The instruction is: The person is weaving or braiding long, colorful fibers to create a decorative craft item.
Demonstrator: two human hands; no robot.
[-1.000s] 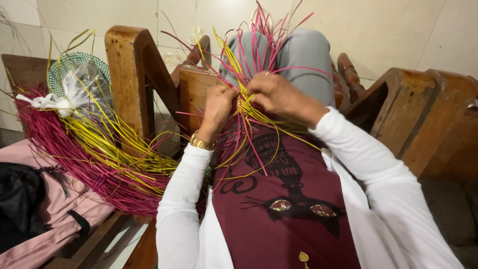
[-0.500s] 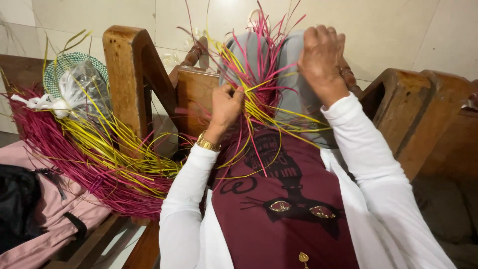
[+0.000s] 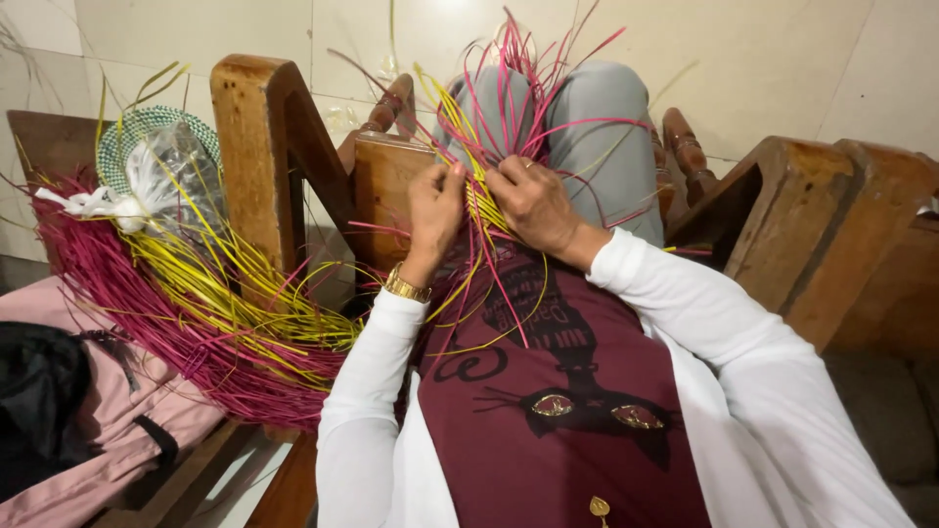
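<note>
Left hand (image 3: 433,210) and right hand (image 3: 531,200) pinch pink and yellow strands (image 3: 479,210) over lap, loose ends fanning above grip. Judgement: hold tension even, pinch close to crossing. Spare coil (image 3: 186,313) lies left.

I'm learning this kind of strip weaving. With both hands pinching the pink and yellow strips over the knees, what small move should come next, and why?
Probably the right hand should draw one loose pink strip across the yellow strips while the left hand keeps its pinch. Both hands meet at the woven centre, and many strip ends fan out loose.
</note>
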